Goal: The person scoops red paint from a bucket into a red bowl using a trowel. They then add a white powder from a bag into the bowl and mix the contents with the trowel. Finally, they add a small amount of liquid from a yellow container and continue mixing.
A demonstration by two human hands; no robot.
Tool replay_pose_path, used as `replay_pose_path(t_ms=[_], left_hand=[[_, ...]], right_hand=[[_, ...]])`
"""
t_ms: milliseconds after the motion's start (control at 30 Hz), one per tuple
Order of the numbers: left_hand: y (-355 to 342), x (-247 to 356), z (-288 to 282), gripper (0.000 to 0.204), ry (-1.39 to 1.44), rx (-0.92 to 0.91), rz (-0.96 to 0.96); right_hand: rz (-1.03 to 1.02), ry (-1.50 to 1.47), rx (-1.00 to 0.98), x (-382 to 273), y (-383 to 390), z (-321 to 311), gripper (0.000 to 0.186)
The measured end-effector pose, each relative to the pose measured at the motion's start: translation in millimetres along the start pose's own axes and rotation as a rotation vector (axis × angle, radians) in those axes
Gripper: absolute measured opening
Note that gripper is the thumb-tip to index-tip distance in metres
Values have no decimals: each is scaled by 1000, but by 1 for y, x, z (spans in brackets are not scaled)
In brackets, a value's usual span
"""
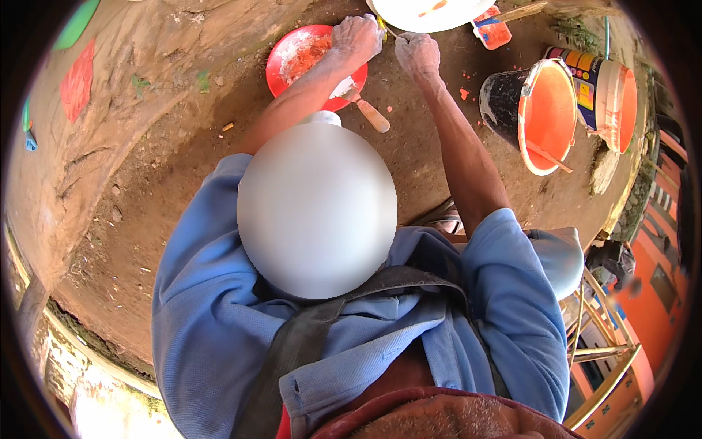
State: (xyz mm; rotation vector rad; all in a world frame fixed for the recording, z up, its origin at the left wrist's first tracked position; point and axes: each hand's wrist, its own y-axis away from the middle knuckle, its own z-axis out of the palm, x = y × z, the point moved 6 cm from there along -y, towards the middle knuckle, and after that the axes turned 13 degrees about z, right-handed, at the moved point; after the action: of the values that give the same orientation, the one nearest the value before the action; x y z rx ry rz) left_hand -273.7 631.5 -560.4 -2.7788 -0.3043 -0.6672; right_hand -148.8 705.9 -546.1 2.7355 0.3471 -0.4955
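Observation:
At the top, my left hand (pixel 357 39) is closed, with a small yellow bit showing at its fingertips. What it grips is mostly hidden. Close by on its right, my right hand (pixel 418 54) is closed around a thin, stick-like piece that points toward the left hand. Just above both hands is a white round object (pixel 431 13) with an orange smear, cut off by the frame. Under my left forearm lies a red plate (pixel 275 72) with white and orange powdery material. A scraper with a wooden handle (pixel 374 116) rests on its lower right rim.
To the right, a black bucket (pixel 504 100) leans with its orange-coated inside showing, beside a printed bucket (pixel 602 95). An orange-smeared scoop-like container (pixel 493 31) lies near the top. A smooth pale round shape (pixel 316 208) covers the middle. Wooden poles (pixel 604 353) stand lower right.

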Motion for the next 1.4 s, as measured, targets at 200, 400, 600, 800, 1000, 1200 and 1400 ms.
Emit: replay_pose_path(t_ms=[200, 400, 600, 800, 1000, 1200, 1400], left_hand=[[-25, -2, 12, 35, 94, -214, -90], [-26, -9, 20, 43, 149, -229, -211], [-17, 12, 20, 27, 99, -233, -173], [0, 39, 9, 24, 52, -188, -70], [4, 45, 16, 29, 118, -239, -90], [6, 53, 15, 28, 210, -187, -38], [19, 68, 14, 27, 241, -224, -30]], right_hand=[[-67, 54, 10, 10, -5, 0, 29], [-137, 16, -1, 15, -4, -5, 26], [-119, 32, -67, 16, 2, -9, 24], [-162, 89, -50, 13, 9, -15, 24], [-160, 13, -39, 24, 11, -8, 25], [-96, 72, 5, 29, 12, -5, 26], [39, 120, 66, 49, 17, -5, 28]])
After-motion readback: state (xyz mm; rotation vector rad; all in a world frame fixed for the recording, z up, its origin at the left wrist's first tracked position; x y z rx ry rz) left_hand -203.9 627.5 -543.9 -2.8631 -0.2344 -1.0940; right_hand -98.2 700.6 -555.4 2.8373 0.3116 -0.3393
